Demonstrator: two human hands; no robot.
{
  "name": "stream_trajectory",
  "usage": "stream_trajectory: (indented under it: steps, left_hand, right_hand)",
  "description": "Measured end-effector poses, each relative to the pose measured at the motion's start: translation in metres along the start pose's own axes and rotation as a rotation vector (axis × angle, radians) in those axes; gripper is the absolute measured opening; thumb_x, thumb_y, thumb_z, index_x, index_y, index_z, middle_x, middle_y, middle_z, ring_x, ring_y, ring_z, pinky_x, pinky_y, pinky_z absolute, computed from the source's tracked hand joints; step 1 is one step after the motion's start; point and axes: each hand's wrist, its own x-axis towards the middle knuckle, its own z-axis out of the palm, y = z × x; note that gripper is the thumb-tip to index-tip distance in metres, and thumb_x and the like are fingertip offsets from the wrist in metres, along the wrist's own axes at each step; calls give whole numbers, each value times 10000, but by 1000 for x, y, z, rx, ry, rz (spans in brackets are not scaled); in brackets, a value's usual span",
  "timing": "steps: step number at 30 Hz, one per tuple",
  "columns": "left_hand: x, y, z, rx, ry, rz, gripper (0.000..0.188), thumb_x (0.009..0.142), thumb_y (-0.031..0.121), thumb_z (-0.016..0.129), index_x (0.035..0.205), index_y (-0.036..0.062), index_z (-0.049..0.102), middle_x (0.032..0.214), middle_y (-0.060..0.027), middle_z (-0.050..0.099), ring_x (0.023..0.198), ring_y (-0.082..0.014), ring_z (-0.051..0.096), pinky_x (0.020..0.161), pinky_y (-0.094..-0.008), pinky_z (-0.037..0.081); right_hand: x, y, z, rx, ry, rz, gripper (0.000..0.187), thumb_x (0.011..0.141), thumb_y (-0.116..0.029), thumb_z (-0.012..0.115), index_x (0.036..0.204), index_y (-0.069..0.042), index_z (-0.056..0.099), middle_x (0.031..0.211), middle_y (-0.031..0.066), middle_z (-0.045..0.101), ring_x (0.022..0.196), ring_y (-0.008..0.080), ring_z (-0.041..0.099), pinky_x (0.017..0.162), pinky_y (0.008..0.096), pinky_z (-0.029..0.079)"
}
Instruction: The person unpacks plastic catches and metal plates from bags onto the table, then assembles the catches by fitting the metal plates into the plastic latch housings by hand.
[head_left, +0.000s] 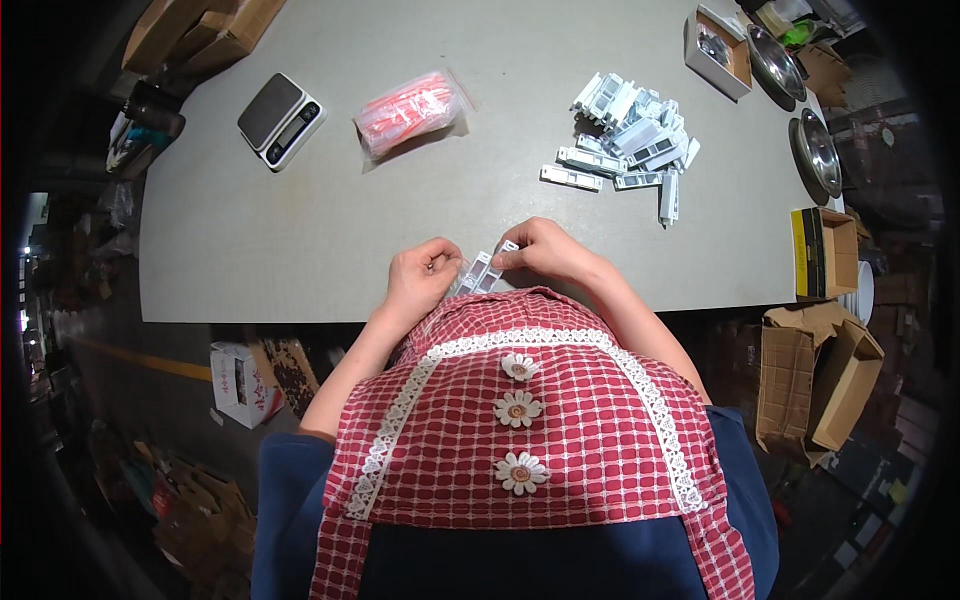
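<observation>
My right hand (pixel 545 250) pinches a narrow white plastic piece with a dark window (pixel 497 262) close to the table's front edge. Just left of it, a second piece of the same kind (pixel 478 272) lies at a slant, its lower end hidden by the apron. My left hand (pixel 422 275) is closed beside that second piece, thumb and fingers together. A bit of clear film seems to show at its fingertips, but what it grips is too small to tell. Farther off to the right, several similar white and grey pieces (pixel 635 135) lie in a loose pile.
On the grey table (pixel 350 230) are a small scale (pixel 275 118) and a clear bag of pink-red strips (pixel 410 112). At the right edge stand a white box of small parts (pixel 715 55), metal bowls (pixel 820 152) and a yellow-black box (pixel 812 252). Cardboard cartons (pixel 815 380) sit below the right side.
</observation>
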Motion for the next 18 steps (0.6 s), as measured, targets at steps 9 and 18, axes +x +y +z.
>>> stream_trajectory:
  steps: [9,18]
  left_hand:
    - [32,-18,25,-739,49,-118,99,935,74,690,999,-1,697,749,51,613,679,-18,536,622,-180,396]
    - [70,13,-16,-42,94,-11,254,896,187,762,1092,35,709,675,33,599,576,-54,492,554,-246,403]
  right_hand:
    - [13,7,3,505,-104,168,333,988,-311,662,903,5,717,765,68,694,714,157,644,660,325,511]
    - [24,5,-7,343,86,40,289,1043,-263,600,1120,-12,719,838,-3,639,727,92,544,659,266,456]
